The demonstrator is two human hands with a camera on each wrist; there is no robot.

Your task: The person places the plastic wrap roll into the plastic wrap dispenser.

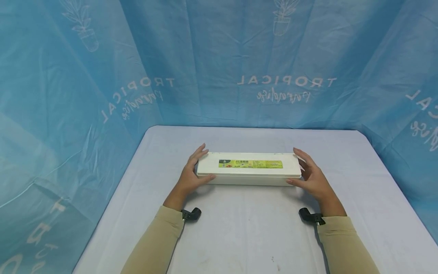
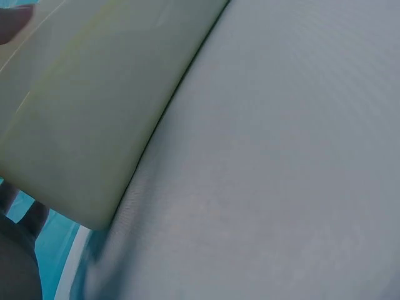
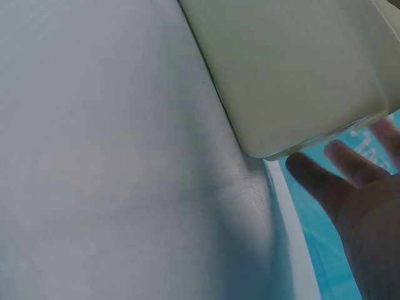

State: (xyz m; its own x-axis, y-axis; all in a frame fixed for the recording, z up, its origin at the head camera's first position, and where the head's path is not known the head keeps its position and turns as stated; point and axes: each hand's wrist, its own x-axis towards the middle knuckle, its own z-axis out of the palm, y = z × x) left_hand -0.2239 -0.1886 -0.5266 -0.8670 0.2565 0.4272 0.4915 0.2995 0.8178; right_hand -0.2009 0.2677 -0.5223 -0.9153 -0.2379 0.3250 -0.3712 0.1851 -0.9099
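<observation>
A long, white lidded cling film box (image 1: 248,179) with a yellow-green label on top lies crosswise on the table. My left hand (image 1: 191,173) holds its left end, thumb at the front edge and fingers reaching round the end to the back corner. At the right end, my right hand (image 1: 311,177) grips in the same way, its thumb on the front corner. In the left wrist view the box's front wall (image 2: 94,125) fills the upper left. The right wrist view has the box (image 3: 294,69) at upper right, with fingers (image 3: 312,178) at its end.
A white cloth covers the table (image 1: 239,228), with a few small stains near the front. Blue printed curtains (image 1: 219,64) hang behind it and along both sides. Black wrist cameras (image 1: 192,214) are strapped at the cuffs, with cables running along the sleeves.
</observation>
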